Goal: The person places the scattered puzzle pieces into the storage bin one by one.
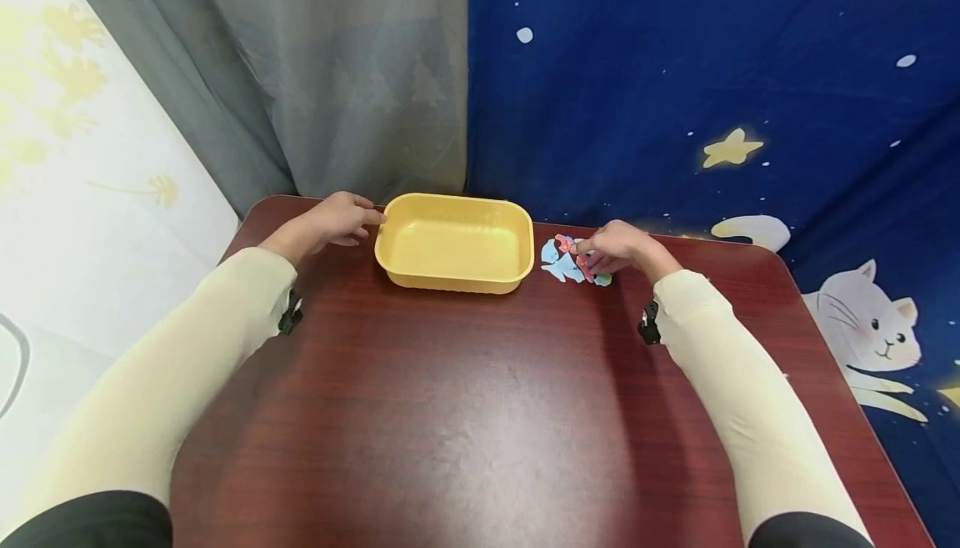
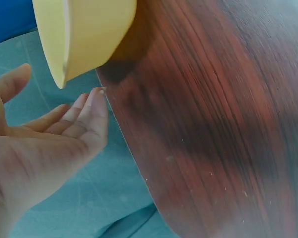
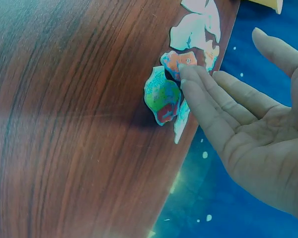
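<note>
A yellow plastic tub [image 1: 454,283] sits near the back edge of the table. My left hand [image 1: 339,218] is beside its left end, fingers loosely extended with nothing in them. In the left wrist view the fingers stay below the tub's rim [image 2: 65,44], and I cannot tell whether any fingertip touches it. To the right of the tub lie several flat, colourful cutout pieces [image 1: 564,268]. My right hand [image 1: 617,246] reaches over them, its fingertips at an orange-red piece [image 3: 175,61]. A green piece [image 3: 161,96] lies next to that one; pale blue pieces [image 3: 188,32] are farther along.
The dark red wooden table [image 1: 450,398] has its back edge against a grey curtain [image 1: 360,72] and a blue curtain [image 1: 637,72] printed with stars and a cat. A white patterned surface [image 1: 90,223] stands at the left. A small black device is strapped at each wrist.
</note>
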